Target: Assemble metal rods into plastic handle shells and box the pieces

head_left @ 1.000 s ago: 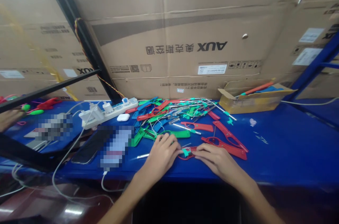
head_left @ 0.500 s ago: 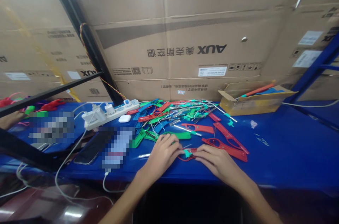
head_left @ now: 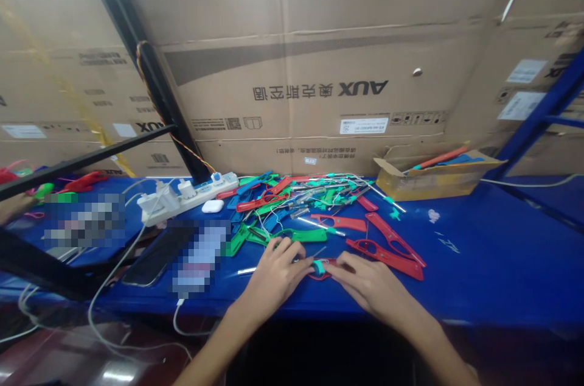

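Near the front edge of the blue table, a red plastic piece (head_left: 321,277) lies between my hands with a small teal part (head_left: 318,266) on it. My left hand (head_left: 283,267) pinches at its left side, by a metal rod (head_left: 247,271) that sticks out to the left. At the right end, the bent fingers of my right hand (head_left: 365,279) are closed on the red piece beside the teal part. Fingers cover much of the piece. Just behind lie a green handle piece (head_left: 306,235) and a red handle piece (head_left: 401,262).
A pile of red, green and blue parts with rods (head_left: 314,194) fills the back middle. An open cardboard box (head_left: 424,185) stands back right. Left are a power strip (head_left: 189,196), a white case (head_left: 212,206) and phones (head_left: 157,255). Another person's hand shows far left.
My right hand has moved slightly left, its fingers now closer to the teal part and my left hand. The whole view has shifted slightly.
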`<state>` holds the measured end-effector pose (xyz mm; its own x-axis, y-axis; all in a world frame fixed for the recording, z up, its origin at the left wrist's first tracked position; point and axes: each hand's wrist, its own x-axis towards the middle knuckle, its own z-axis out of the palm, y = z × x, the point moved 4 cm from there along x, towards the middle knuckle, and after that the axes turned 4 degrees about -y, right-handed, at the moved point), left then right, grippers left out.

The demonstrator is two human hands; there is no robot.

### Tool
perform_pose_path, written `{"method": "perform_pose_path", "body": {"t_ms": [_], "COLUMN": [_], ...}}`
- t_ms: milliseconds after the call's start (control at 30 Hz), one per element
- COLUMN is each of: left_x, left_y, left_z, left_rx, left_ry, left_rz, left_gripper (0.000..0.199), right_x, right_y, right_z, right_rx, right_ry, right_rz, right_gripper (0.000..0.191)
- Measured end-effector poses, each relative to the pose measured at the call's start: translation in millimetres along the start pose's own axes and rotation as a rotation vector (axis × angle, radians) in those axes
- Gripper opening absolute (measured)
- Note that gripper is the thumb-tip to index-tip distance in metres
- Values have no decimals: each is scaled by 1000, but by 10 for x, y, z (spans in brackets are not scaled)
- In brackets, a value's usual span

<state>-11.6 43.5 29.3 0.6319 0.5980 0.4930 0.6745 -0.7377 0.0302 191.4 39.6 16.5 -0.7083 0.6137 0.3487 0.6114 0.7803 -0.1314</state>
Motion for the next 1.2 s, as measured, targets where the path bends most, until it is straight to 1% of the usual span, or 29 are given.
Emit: {"method": "perform_pose_path", "body": {"t_ms": [100, 233, 400, 600, 767, 867, 933, 1000, 1100, 1200], "left_x": [-18, -16, -26, -33, -20, -20, -20, -21, -20, -19], "left_y": [-14, -5, -16, -85, -83, -78, -72, -70, -79, -89], "left_z": [-1, 5, 32, 34, 53, 54, 51, 48, 45, 38], "left_rx": [-54, -101, -164, -246, -264, -267, -266, -261, -253, -253], "left_ry": [-9, -27, -61, -69, -119, -143, -161, -170, -163, -155], "left_rz": [-8, 1, -22, -145, -146, -159, -161, -159, -162, -170], "left_gripper": [14, 17, 22, 19, 18, 22, 26, 28, 28, 27], "right_x": [9, 25, 48, 44, 35, 15, -8, -32, -53, -90], "right_y": [-36, -52, -52, -32, -10, 20, 47, 68, 86, 179], "right_z": [-21, -36, -55, -68, -36, -30, -39, -54, -84, -163], "right_rx": [-76, -120, -34, 21, 28, 68, 99, 130, 146, 110], "right_ry": [24, 53, 27, 14, 27, 43, 77, 127, 223, 364], "right_rz": [-31, -44, -38, -23, -26, -9, 17, 45, 70, 121], "right_gripper": [28, 26, 23, 21, 21, 25, 31, 33, 29, 22]}}
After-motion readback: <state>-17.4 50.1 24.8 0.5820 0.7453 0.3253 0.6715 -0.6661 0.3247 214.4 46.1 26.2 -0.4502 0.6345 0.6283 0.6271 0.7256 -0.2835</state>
